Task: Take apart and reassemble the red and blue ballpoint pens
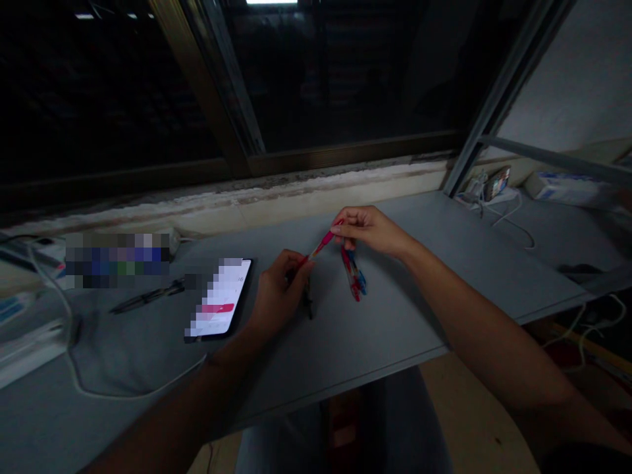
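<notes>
Pinkish-red and slender, a pen (324, 239) with a paler, clear-looking stretch of barrel slants between the two hands, its higher end toward the right. The left hand (281, 286) pinches the lower end between thumb and curled fingers; the right hand (368, 229) grips the upper end with thumb and fingertips, also nearly closed. Just below the right hand, a red pen (353, 283) and a blue pen (363, 284) lie side by side, glossy and see-through; whether the hand touches them I cannot tell. A thin dark stick-like object (310, 306) pokes out beside the left hand. Beyond it lies a flat, glass-fronted phone (230, 306), lit, on the smooth grey desk (405, 322).
</notes>
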Demonstrator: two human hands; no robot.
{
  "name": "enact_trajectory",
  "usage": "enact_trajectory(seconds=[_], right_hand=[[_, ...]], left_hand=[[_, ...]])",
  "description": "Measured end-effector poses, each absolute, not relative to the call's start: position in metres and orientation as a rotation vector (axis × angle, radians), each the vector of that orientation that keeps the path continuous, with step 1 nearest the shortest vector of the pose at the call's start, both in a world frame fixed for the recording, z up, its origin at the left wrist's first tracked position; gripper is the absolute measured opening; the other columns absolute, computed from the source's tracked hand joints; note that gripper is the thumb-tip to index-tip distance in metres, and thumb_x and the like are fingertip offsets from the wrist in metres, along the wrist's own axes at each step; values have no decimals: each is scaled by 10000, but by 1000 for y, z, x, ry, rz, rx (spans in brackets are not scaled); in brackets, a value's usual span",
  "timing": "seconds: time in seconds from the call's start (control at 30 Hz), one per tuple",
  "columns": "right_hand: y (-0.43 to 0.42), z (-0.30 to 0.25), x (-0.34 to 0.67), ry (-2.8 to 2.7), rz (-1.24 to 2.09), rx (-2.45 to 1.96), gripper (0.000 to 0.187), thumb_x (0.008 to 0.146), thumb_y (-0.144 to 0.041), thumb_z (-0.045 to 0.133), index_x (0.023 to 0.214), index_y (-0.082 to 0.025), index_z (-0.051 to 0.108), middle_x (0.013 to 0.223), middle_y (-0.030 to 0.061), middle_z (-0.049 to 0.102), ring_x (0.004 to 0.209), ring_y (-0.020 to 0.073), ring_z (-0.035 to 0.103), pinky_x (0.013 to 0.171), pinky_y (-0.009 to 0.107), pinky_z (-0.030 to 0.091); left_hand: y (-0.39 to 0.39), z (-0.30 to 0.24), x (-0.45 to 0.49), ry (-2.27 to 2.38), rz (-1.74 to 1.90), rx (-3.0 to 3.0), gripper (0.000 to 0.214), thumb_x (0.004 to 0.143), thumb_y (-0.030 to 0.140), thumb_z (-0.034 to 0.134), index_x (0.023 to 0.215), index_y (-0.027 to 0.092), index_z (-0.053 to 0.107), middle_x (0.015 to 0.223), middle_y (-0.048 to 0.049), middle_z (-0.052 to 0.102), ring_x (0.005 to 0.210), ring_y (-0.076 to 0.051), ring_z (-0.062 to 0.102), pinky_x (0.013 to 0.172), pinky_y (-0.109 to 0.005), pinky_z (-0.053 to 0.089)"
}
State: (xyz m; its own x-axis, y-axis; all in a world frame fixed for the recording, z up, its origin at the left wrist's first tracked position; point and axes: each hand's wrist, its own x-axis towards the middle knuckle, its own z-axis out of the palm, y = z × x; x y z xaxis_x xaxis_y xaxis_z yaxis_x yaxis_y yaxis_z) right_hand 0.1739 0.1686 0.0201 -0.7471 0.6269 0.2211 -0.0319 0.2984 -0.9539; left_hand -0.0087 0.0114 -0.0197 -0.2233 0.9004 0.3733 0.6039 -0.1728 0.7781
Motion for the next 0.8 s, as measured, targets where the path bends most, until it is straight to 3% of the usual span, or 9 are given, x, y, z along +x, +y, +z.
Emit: enact_trajectory(seconds=[0.1,0.23,0.4,0.5,0.67,0.8], right_hand=[[173,19,175,-2044,1419,-649,466,880,-571,700,659,-175,590,488,-20,586,391,73,489,419,209,389],[176,17,176,-2002,1496,-466,356,835,-515,768,859,-184,639,699,-10,701,501,87,580,495,220,449],[174,12,175,-2233,1267,-667,579,937,-649,584,585,-195,508,415,-45,484,384,80,428,458,242,337],[171,11,174,-2233,1291,-732,649,958,-712,488,573,-190,520,408,-32,468,375,81,427,462,248,346],[170,15,174,-2130,1434,-504,500,868,-654,687,766,-169,619,606,-25,599,501,83,524,517,228,399],[168,15,175,-2128,1529,-528,570,903,-613,671,578,-191,470,478,-61,427,446,69,403,488,240,329]], left_hand=[[12,-18,-10,1772,1342,1714,189,963,379,618,910,199,591,694,18,628,625,-140,594,567,-247,433],[12,-19,-10,1760,1348,1703,190,959,377,627,900,199,594,691,18,623,624,-140,594,578,-254,441],[10,-21,-11,1784,1288,1740,184,943,372,667,918,201,607,700,12,639,621,-146,600,558,-264,428],[11,-21,-14,1760,1311,1705,170,935,343,679,906,198,595,708,5,661,637,-148,629,573,-264,442],[13,-23,-13,1599,1316,1577,219,951,397,653,887,204,571,694,8,672,631,-150,639,587,-263,470],[12,-24,-9,1652,1223,1677,227,946,390,663,843,198,598,718,9,663,624,-134,597,588,-257,441]])
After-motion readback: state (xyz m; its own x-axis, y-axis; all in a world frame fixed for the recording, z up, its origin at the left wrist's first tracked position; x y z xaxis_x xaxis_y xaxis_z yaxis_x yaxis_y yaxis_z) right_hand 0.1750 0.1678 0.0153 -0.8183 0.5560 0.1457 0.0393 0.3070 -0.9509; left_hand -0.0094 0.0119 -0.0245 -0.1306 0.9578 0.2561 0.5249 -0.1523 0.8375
